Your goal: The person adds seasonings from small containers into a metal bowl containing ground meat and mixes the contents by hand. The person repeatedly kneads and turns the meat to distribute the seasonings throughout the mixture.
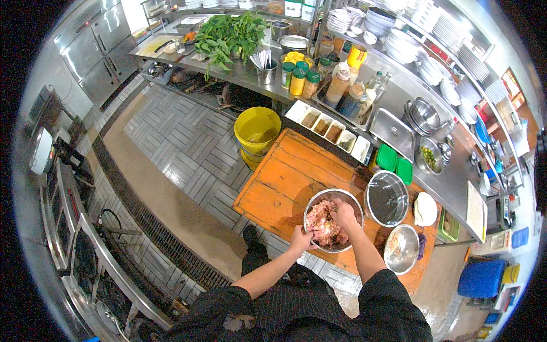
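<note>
A stainless steel mixing bowl full of minced meat sits near the front edge of the orange wooden table. Paler patches show on the meat. My left hand grips the bowl's rim at the lower left. My right hand reaches into the bowl with its fingers sunk in the meat; the fingertips are hidden. To the right stands a round container that looks lined with clear film. Nearer me is a second steel bowl with residue on its inner wall.
A white bundle and a purple cloth lie at the table's right. Behind the table are seasoning tubs, green-lidded containers and a steel counter. A yellow bucket stands off the left corner; stoves line the left.
</note>
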Tool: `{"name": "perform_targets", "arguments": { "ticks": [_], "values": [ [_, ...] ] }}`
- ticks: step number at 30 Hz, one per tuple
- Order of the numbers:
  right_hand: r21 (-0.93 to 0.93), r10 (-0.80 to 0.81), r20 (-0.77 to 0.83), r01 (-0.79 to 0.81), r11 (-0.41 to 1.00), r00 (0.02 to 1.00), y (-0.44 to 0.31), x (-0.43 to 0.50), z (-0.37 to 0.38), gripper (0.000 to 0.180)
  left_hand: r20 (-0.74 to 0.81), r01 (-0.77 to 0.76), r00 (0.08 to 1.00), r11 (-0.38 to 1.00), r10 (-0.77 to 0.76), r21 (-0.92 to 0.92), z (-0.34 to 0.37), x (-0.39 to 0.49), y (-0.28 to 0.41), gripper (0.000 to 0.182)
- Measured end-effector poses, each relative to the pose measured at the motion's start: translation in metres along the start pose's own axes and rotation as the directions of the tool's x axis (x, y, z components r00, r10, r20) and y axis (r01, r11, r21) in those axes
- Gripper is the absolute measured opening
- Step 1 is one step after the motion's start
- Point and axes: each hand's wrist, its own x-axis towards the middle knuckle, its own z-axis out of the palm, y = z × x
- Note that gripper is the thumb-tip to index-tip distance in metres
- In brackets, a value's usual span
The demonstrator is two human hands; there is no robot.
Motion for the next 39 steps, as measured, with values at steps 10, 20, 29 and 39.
{"name": "perform_targets", "arguments": {
  "ticks": [10,20,29,39],
  "values": [
    [0.066,-0.128,0.080,0.123,0.990,0.989,0.023,0.002,0.022,0.029,0.041,-0.143,0.989,0.989,0.141,0.037,-0.009,0.014,-0.012,0.041],
    [0.100,-0.101,-0.012,0.102,0.990,0.995,0.031,-0.003,0.013,0.028,-0.056,-0.059,0.996,0.995,0.064,0.074,0.000,-0.009,0.010,0.033],
    [0.171,0.037,-0.047,-0.029,0.985,0.998,0.034,0.006,0.005,0.025,-0.036,-0.043,0.998,0.993,0.047,0.107,0.001,-0.009,0.013,0.034],
    [0.125,-0.081,0.121,0.065,0.990,0.989,0.036,0.003,-0.016,0.052,-0.054,-0.079,0.995,0.987,0.087,0.141,0.001,-0.009,0.013,0.037]
  ]
}}
